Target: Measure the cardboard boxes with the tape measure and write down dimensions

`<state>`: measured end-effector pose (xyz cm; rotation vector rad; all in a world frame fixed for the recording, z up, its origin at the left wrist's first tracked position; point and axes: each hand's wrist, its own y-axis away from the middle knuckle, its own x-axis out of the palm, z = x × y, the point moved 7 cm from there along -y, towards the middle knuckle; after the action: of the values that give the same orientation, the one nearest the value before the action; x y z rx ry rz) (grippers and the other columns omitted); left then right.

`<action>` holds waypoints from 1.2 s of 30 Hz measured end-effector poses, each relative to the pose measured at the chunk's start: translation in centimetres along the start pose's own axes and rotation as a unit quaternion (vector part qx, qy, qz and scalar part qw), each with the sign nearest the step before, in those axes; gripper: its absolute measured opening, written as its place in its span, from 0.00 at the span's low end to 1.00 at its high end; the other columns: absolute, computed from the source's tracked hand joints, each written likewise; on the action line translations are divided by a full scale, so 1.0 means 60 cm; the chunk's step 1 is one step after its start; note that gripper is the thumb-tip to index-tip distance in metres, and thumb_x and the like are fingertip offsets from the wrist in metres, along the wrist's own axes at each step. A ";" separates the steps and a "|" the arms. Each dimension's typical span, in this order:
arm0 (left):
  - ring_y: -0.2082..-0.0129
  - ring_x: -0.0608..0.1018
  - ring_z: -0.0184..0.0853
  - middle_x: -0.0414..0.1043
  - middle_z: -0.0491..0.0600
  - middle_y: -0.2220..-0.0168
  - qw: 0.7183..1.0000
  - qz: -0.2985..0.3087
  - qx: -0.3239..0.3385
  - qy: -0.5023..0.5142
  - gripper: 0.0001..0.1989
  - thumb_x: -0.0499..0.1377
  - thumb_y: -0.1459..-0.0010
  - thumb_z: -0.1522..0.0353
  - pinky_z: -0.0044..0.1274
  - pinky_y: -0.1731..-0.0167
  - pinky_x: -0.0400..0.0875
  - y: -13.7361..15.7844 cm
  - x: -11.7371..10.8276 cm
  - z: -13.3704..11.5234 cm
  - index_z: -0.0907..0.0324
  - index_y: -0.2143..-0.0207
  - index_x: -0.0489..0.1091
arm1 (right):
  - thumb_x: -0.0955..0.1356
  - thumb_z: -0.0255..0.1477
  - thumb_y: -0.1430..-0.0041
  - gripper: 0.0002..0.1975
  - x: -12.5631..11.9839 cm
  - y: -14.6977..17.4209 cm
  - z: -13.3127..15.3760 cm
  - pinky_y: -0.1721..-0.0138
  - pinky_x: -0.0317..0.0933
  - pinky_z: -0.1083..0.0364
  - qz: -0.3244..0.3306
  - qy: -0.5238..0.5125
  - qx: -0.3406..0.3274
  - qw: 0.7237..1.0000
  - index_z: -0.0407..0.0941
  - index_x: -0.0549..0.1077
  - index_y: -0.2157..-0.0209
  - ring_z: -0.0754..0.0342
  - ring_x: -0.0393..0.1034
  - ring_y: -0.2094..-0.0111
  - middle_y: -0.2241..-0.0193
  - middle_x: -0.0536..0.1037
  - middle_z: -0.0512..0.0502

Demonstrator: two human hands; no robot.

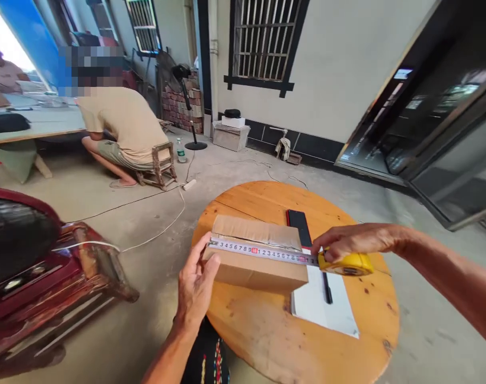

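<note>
A brown cardboard box (251, 274) lies on the round wooden table (259, 341). My left hand (195, 282) grips the box's left end, thumb at the front side and index finger by the metal tip of the tape. The white measuring blade stretches along the top of the box to the right, numbers up. Its yellow tape measure (353, 263) is in my right hand (347, 239), fingers closed over the case just beyond the box's right end. Below the case, a black pen (327, 289) rests on white paper (334, 314). Behind the box lies a dark phone (299, 226) with a red edge.
To the left stands a dark red appliance (19, 250) on a wooden chair (87, 288). Cables (163, 242) run across the floor. Farther off, a person (123, 120) sits on a low chair by another table (47, 130), near a standing fan (187, 101).
</note>
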<state>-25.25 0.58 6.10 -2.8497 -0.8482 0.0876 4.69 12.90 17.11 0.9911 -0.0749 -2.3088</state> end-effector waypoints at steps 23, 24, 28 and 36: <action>0.37 0.63 0.41 0.59 0.52 0.36 0.998 -0.021 0.051 -0.012 0.23 0.55 0.37 0.59 0.29 0.41 0.60 0.010 0.013 -0.009 0.52 0.42 0.63 | 0.66 0.47 0.46 0.23 0.160 0.118 -0.018 0.69 0.68 0.53 0.094 -0.352 0.086 0.927 0.46 0.71 0.55 0.52 0.74 0.71 0.70 0.76 0.47; 0.38 0.63 0.41 0.61 0.52 0.37 0.998 -0.011 0.059 -0.024 0.20 0.55 0.37 0.58 0.29 0.41 0.60 0.009 0.014 -0.011 0.54 0.46 0.67 | 0.65 0.50 0.46 0.25 0.199 0.126 -0.031 0.68 0.68 0.53 0.078 -0.373 0.109 0.918 0.47 0.70 0.54 0.52 0.73 0.73 0.72 0.75 0.48; 0.39 0.65 0.42 0.65 0.53 0.41 0.997 0.004 0.070 -0.037 0.17 0.56 0.39 0.58 0.30 0.42 0.61 0.003 0.007 -0.019 0.56 0.52 0.71 | 0.70 0.52 0.54 0.25 0.324 0.126 -0.069 0.66 0.68 0.53 0.037 -0.369 0.100 0.923 0.44 0.73 0.68 0.53 0.71 0.71 0.73 0.74 0.48; 0.40 0.66 0.44 0.64 0.51 0.39 0.991 0.076 0.089 -0.062 0.21 0.58 0.42 0.62 0.33 0.40 0.58 0.000 0.001 -0.019 0.55 0.47 0.69 | 0.67 0.58 0.52 0.29 0.369 0.119 -0.031 0.59 0.69 0.48 0.033 -0.331 0.074 0.940 0.44 0.74 0.69 0.49 0.72 0.65 0.70 0.75 0.46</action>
<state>-25.11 0.45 7.23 -2.7567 -0.6089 0.3466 -2.06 -4.95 3.68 0.2274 -0.5517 -2.4994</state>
